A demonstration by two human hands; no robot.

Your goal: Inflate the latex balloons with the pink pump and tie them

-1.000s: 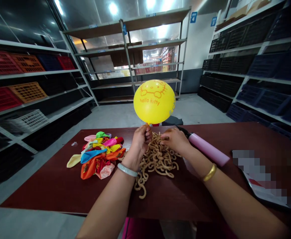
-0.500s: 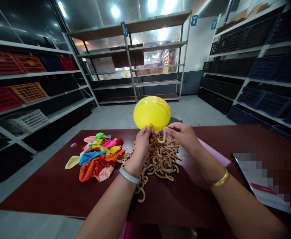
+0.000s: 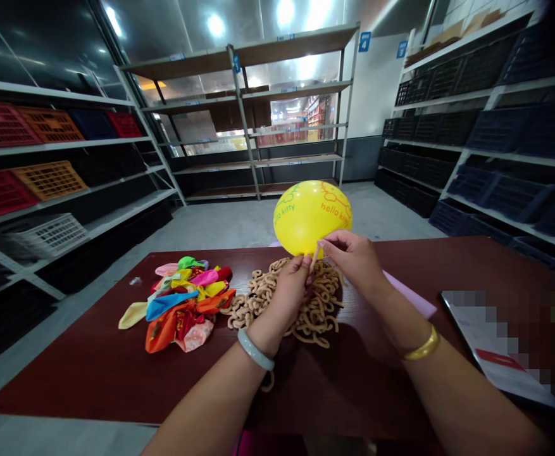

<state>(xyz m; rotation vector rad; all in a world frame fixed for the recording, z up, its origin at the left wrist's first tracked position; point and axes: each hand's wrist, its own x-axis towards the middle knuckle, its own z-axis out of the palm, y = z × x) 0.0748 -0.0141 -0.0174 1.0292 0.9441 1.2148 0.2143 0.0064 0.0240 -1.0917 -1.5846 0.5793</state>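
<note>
With the left hand (image 3: 290, 288), pinching a yellow Hello Kitty balloon (image 3: 310, 220) at the neck, thumb and fingers closed narrowly on it. With the right hand (image 3: 355, 259), gripping the upper end of one tan curled stick (image 3: 314, 254) between thumb and fingertips, close to the balloon's underside and near the left thumb (touching the neck or just beside it, impossible to tell). Holding the balloon over the far part of the dark red-brown table (image 3: 68, 367), beyond a loose pile of tan curled sticks (image 3: 255, 292).

Already filled out and round, to judge by the smooth skin, but not yet free of the fingers. With only one stick seen lifted clear, plenty left in the pile. Also left, on the left side of the table: a heap of flat balloons (image 3: 175, 297), apparently uninflated. Near the right forearm, a pink cylinder (image 3: 410, 295), lying apart from the work.
</note>
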